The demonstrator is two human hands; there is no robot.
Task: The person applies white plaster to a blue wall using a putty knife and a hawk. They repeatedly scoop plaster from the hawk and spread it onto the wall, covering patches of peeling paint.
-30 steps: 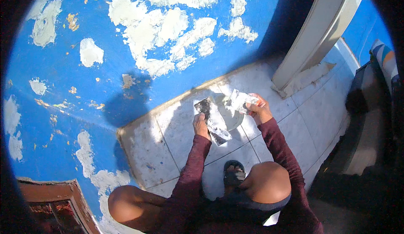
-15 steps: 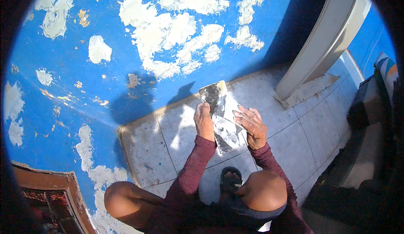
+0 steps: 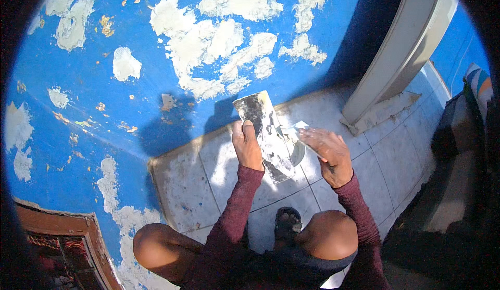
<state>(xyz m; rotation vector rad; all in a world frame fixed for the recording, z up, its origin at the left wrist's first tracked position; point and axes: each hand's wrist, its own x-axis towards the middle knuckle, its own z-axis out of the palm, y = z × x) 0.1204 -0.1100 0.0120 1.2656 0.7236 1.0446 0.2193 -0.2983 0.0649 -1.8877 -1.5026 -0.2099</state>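
Note:
My left hand [image 3: 248, 146] is closed around the side of a rectangular plastering float [image 3: 255, 107], with the thumb on its face. White putty [image 3: 272, 139] is smeared across the float's dark surface. My right hand [image 3: 333, 153], dusted with white, is closed on a thin flat scraper [image 3: 299, 126], much of it hidden under the fingers. The scraper's tip is just right of the float; whether they touch I cannot tell. In front of both hands rises a blue wall [image 3: 140, 21] with rough white putty patches [image 3: 203, 40].
A pale post [image 3: 388, 55] stands on the tiled floor [image 3: 182, 186] at right. Dark bulky furniture [image 3: 453, 186] lines the right side. A brown wooden frame [image 3: 62, 219] is set low in the left wall. My bent knees and a sandalled foot [image 3: 287, 225] are below my hands.
My right hand and the scraper have moved right, away from the float's middle. The float has shifted slightly left and up and tilted, still in my left hand.

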